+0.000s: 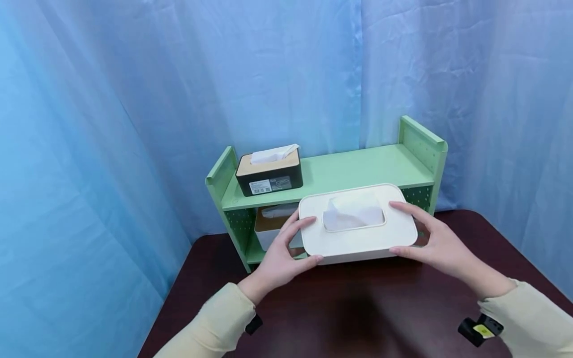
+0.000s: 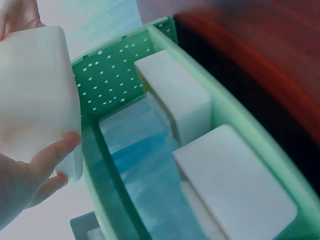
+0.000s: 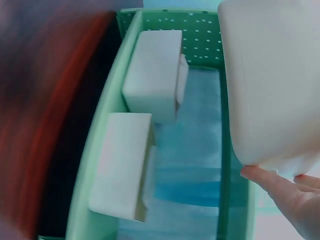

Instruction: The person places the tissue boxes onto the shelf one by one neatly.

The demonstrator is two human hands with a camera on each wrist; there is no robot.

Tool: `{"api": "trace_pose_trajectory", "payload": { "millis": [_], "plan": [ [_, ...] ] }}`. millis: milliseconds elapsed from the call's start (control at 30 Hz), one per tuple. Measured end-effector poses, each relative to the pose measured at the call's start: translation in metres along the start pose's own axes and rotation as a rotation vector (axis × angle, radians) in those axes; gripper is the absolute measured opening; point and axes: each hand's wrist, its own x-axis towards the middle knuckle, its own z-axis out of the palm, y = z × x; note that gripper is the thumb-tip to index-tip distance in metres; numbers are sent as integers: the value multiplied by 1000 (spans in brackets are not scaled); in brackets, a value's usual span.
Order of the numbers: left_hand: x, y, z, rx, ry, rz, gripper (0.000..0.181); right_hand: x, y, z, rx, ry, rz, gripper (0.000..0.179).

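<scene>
A white tissue box [image 1: 313, 237] with rounded corners is held up in front of the shelf, its top and oval slot facing me and white tissue showing in the slot. My left hand [image 1: 283, 254] grips its left end, fingers on the upper edge and thumb at the lower corner. At the other end, my right hand [image 1: 440, 246] grips it the same way. Both wrist views show the box's plain white side, the left hand [image 2: 25, 182] at one edge and the right hand [image 3: 282, 195] at another.
A green two-level shelf [image 1: 353, 166] stands on the dark red table [image 1: 286, 318]. Its top carries a black tissue box [image 1: 270, 183] with a wooden lid. Two white boxes [image 3: 127, 165] with tissue sit on the lower level. Blue curtains [image 1: 286, 74] hang behind.
</scene>
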Motion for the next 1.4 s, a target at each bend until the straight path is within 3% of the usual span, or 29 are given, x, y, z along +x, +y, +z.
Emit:
{"api": "trace_pose_trajectory", "payload": {
  "millis": [367, 600, 800, 1033, 1400],
  "plan": [
    [39, 19, -9, 74, 12, 34, 66, 30, -9, -32, -58, -2, 23, 84],
    [65, 16, -9, 88, -16, 19, 69, 41, 3, -39, -45, 15, 62, 83],
    [79, 9, -11, 95, -42, 6, 68, 49, 11, -40, -58, -2, 103, 81],
    [88, 14, -17, 92, -37, -76, 65, 66, 5, -49, -31, -88, 151, 80],
    [116, 32, -33, -79, -89, -256, 59, 104, -8, -69, 116, -331, 320, 79]
  ]
}}
